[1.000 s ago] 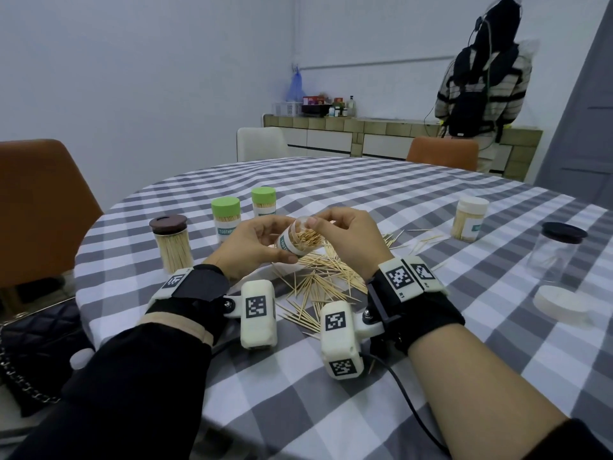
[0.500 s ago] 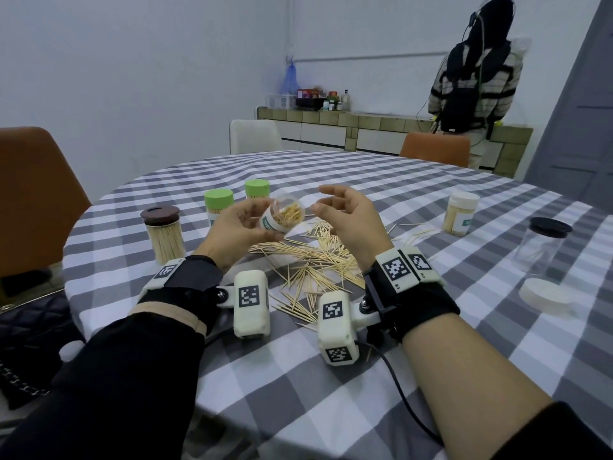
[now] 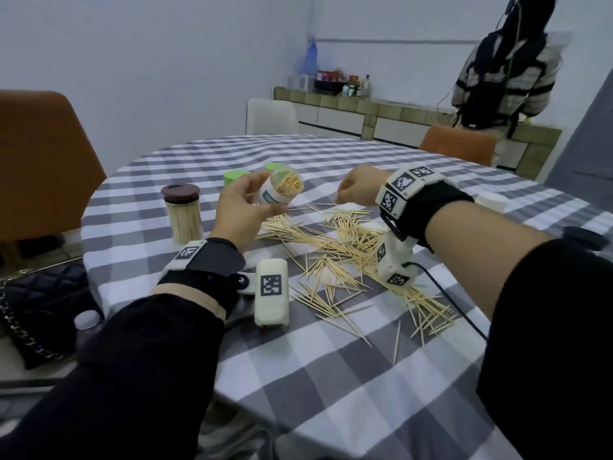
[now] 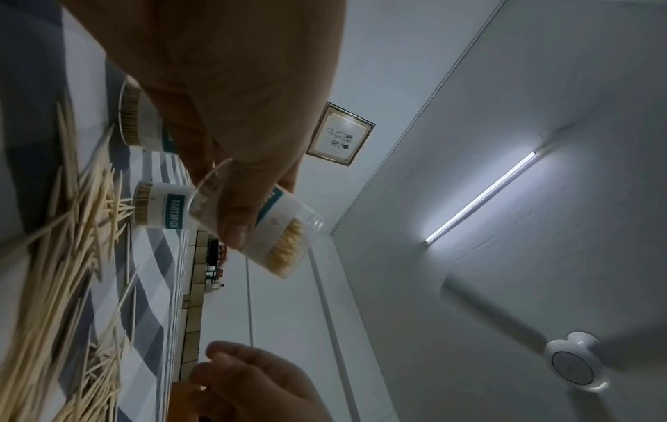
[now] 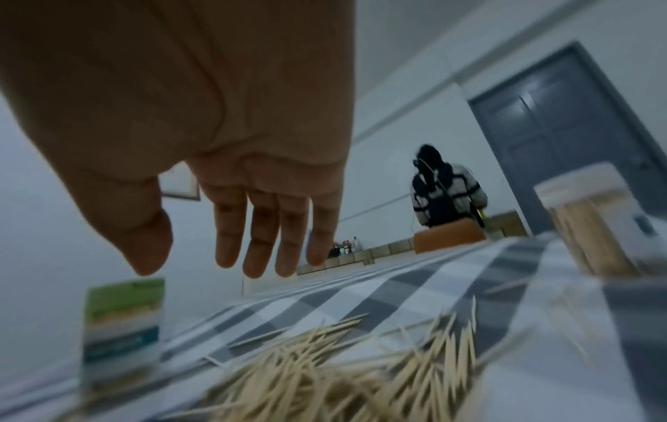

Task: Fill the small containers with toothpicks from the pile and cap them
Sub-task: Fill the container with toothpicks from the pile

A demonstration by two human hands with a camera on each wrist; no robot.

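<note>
Head | left hand (image 3: 240,212) grips container (image 3: 280,190) | tilted, mouth up-right

Standing container (image 4: 162,206) label: "TOOTHPICK" in white capitals on a teal band, seen in the left wrist view.
Held container (image 3: 280,190) label: teal band with white letters, only "TOOT" legible in the head view.
Framed picture (image 4: 341,134) on the wall: dark brush-style characters, not legible.
Wrist camera units: black-and-white square code markers, no words.

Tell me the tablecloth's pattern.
Grey and white checks on the tablecloth; clearest in the head view.
</note>
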